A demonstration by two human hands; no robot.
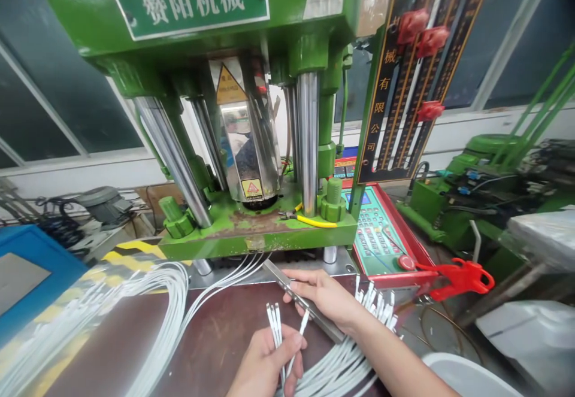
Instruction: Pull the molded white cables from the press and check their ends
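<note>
Head view shows the left hand (265, 364) pinching a few white cable ends (275, 319) upright near the table's (211, 337) near edge, so keep their tips level while the right hand (323, 298), fingers curled around a metal bar (300, 301), holds it steady.

Even, fairly bright indoor light fills the scene, with dark windows (67, 103) behind. Glare streaks the chrome columns (308, 139) and the polished guard (247, 139). Wide-angle distortion bends lines at the edges; the white cables (90, 307) at lower left smear softly.
</note>
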